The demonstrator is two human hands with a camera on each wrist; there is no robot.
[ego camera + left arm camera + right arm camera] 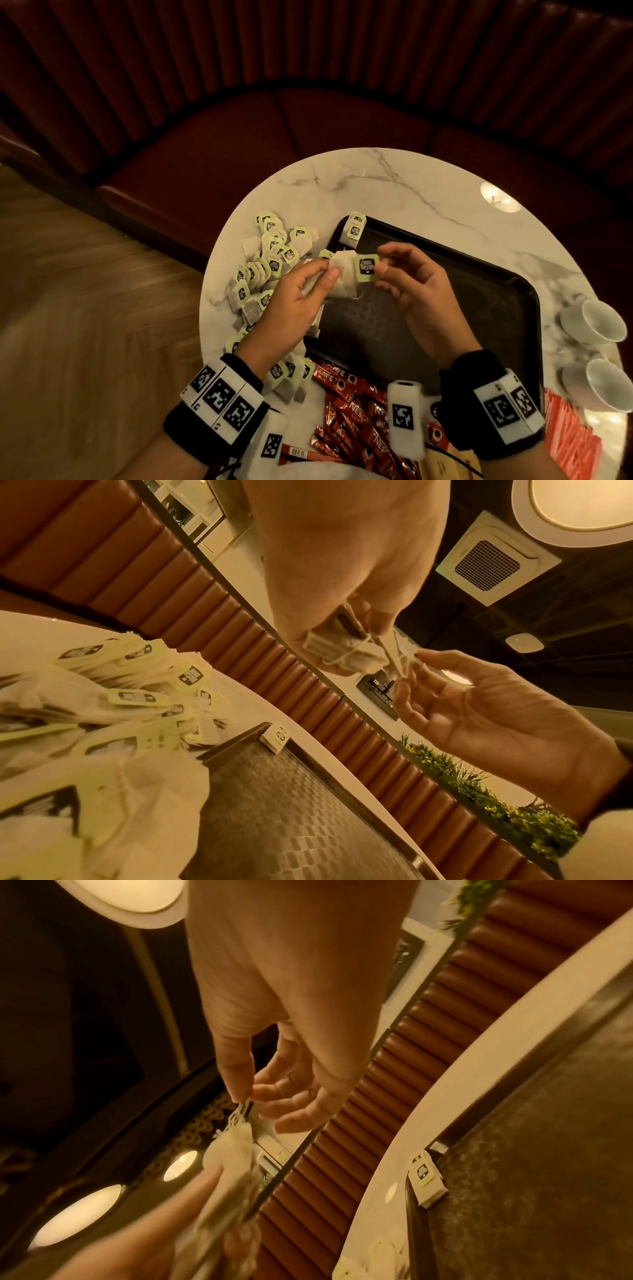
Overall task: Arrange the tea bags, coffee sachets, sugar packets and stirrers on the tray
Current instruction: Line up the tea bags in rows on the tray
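paper tea bag (346, 274) held over the black tray's (496, 291) left edge, left hand (301, 301) gripping the pouch, right hand (411, 284) pinching its green tag (366, 269); untangling looks underway, then laying it beside the far-corner bags (354, 229).

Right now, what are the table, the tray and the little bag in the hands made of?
The table looks like polished marble or a look-alike: white with grey veins and a lamp's reflection. The tray seems dark plastic with a textured, patterned floor. The tea bag, held by the left hand and right hand, looks like thin, soft paper, with a card tag.
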